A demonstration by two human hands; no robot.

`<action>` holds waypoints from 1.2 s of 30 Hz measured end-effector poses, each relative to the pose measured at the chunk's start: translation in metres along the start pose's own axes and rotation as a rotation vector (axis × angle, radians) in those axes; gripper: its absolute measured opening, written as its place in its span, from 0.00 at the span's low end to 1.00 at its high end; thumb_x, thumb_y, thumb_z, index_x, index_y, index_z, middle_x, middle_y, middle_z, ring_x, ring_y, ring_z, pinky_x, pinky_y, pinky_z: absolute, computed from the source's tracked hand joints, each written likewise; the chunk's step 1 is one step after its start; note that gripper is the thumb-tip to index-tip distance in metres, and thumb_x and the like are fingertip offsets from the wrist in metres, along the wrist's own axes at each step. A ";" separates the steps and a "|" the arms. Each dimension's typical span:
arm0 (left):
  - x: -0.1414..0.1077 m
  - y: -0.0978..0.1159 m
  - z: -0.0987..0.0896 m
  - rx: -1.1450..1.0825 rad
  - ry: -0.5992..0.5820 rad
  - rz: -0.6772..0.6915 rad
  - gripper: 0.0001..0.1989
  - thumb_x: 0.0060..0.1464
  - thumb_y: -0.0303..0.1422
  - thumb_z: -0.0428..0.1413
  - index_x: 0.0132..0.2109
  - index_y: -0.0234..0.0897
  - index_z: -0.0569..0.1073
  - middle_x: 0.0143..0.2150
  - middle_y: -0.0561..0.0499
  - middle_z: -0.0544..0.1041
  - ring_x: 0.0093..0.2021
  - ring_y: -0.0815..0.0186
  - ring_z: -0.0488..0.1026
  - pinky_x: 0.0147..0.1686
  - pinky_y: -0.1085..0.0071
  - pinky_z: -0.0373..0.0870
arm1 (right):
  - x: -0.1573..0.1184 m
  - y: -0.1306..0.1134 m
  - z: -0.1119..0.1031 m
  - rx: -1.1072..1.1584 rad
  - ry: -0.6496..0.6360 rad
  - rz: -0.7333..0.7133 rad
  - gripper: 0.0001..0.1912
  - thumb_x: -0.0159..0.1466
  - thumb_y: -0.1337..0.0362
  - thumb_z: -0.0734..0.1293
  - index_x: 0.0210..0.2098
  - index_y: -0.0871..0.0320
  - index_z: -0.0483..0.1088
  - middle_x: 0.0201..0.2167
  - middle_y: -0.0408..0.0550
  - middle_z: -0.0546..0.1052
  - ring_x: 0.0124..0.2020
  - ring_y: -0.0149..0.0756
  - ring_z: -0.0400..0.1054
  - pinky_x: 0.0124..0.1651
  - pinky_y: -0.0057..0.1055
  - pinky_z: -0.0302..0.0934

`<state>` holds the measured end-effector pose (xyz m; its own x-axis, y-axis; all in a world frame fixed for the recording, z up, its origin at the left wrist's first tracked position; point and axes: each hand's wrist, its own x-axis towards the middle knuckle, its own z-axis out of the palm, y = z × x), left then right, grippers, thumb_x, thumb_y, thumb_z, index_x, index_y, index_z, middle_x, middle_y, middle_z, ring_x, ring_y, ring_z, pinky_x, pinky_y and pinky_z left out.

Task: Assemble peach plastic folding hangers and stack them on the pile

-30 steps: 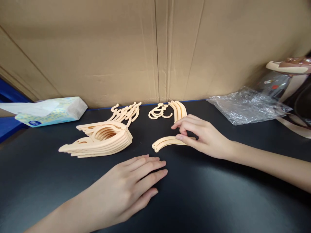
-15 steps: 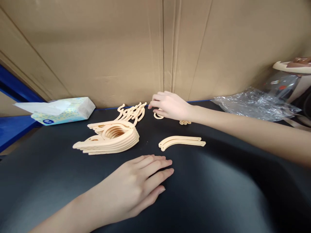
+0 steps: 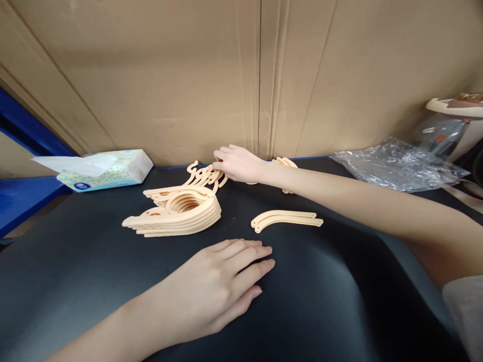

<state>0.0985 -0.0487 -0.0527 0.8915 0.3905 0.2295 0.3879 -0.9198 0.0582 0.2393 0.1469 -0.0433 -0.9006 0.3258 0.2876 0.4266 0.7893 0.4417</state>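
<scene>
My left hand (image 3: 222, 281) lies palm down on the black tabletop, fingers stretched out and holding nothing. Just beyond its fingertips are two curved cream hanger arms (image 3: 287, 218), side by side. To the left is a stack of cream folding hangers (image 3: 184, 211), with several curved hooks (image 3: 199, 173) at its back. My right hand (image 3: 237, 163) reaches across to those hooks, its fingers bent down over them. The fingertips and thumb are partly hidden, so I cannot tell whether a hook is gripped.
A tissue pack (image 3: 107, 171) lies at the back left by a blue frame (image 3: 26, 196). Other cream pieces (image 3: 285, 162) lie behind my right forearm. Crumpled clear plastic (image 3: 400, 163) is at the back right. Cardboard (image 3: 188, 75) stands along the table's rear edge.
My right hand has moved left, from the loose pieces to the hooks behind the stack, uncovering some cream pieces. My left hand stays where it was on the table; the view shifts slightly.
</scene>
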 end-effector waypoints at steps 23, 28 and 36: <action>0.002 0.001 -0.003 0.002 0.009 -0.013 0.17 0.67 0.31 0.46 0.59 0.36 0.70 0.58 0.48 0.75 0.56 0.60 0.73 0.56 0.63 0.71 | -0.004 0.003 -0.006 -0.152 0.036 -0.212 0.17 0.72 0.73 0.52 0.39 0.64 0.71 0.39 0.54 0.73 0.42 0.43 0.64 0.43 0.38 0.54; 0.002 0.001 -0.003 -0.010 -0.004 -0.015 0.17 0.67 0.31 0.46 0.59 0.35 0.70 0.58 0.47 0.74 0.56 0.59 0.73 0.55 0.63 0.71 | -0.005 0.003 -0.009 -0.185 0.065 -0.226 0.19 0.71 0.75 0.49 0.40 0.64 0.70 0.38 0.53 0.72 0.41 0.41 0.64 0.42 0.37 0.52; 0.002 0.002 -0.003 -0.008 -0.009 -0.016 0.18 0.67 0.31 0.46 0.59 0.35 0.70 0.58 0.47 0.74 0.56 0.59 0.73 0.55 0.62 0.71 | -0.013 0.013 -0.017 -0.238 0.160 -0.092 0.17 0.70 0.74 0.49 0.44 0.65 0.68 0.39 0.56 0.73 0.41 0.45 0.64 0.40 0.39 0.54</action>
<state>0.1002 -0.0499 -0.0487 0.8874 0.4055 0.2193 0.4003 -0.9137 0.0697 0.2577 0.1444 -0.0265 -0.9197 0.1576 0.3596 0.3688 0.6608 0.6536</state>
